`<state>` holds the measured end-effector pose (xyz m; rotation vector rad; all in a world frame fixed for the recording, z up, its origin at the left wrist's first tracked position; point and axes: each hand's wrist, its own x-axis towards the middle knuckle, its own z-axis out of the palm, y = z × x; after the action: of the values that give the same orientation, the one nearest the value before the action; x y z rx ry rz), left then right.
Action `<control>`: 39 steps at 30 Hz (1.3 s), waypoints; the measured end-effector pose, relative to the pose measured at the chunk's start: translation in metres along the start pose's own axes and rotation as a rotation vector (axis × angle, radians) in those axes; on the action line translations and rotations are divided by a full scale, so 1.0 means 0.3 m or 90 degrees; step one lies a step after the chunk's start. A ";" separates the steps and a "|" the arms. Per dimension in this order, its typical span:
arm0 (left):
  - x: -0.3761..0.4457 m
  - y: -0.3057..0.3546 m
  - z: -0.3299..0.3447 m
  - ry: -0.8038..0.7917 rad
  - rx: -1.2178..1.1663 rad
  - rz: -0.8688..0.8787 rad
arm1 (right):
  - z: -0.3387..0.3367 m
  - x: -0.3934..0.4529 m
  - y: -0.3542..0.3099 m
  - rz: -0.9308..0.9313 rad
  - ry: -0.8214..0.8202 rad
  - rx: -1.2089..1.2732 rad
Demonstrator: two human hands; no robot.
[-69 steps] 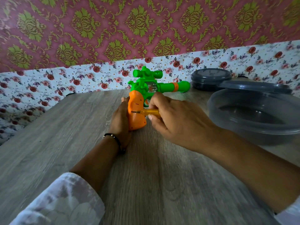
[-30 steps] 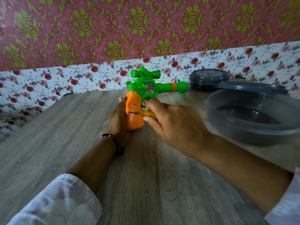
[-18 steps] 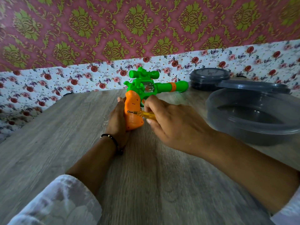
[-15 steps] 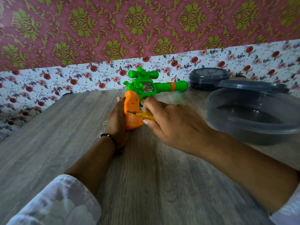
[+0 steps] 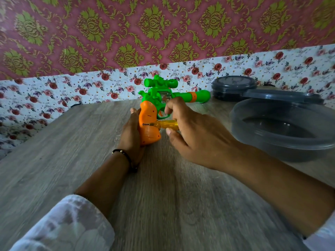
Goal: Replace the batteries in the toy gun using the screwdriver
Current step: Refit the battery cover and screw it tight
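Wall [image 5: 163,33]: pink paper with green-gold ornaments on top, white rose-print strip below, ran behind the table.
Table [image 5: 54,160]: grey wood-grain top, carried everything in view.
Big bowl [image 5: 282,142]: dark translucent grey, round, stood at the right edge of the table, well right of the toy gun.
Lid [image 5: 282,96]: grey, flat, lay just behind the big bowl's far rim.
Small container [image 5: 233,87]: dark grey, round, lidded, sat at the back by the wall, near the barrel tip.
Sleeves [image 5: 63,225]: white, sheer, on both forearms at the bottom corners.
Toy gun [image 5: 155,95]: green body with a scope on top, stood upright on the butt of its orange handle [image 5: 147,122] mid-table, barrel pointing right.
Right hand [image 5: 197,134]: fingers and thumb curled round the screwdriver's handle end, holding it; index finger arched up near the trigger guard.
Left hand [image 5: 129,134]: pressed along the left side of the orange handle, fingers fairly straight and pointing away; how far they wrapped behind it could not be told.
Screwdriver [image 5: 163,124]: yellow see-through handle, lay roughly level, short metal tip touching the right face of the orange handle.
Bracelet [image 5: 125,156]: thin black band on the left wrist.
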<state>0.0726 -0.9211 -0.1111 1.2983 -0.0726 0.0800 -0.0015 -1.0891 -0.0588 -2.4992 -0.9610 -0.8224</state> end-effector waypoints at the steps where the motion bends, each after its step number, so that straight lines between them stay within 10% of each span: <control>1: 0.000 0.002 0.000 -0.004 0.003 -0.003 | 0.000 0.000 0.003 -0.001 -0.001 -0.003; 39: 0.025 -0.019 -0.021 0.012 0.069 0.029 | -0.015 -0.002 0.032 -0.097 0.008 -0.110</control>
<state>0.0808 -0.9163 -0.1175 1.4041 -0.0831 0.1365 0.0032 -1.0985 -0.0567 -2.5851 -1.1316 -1.0074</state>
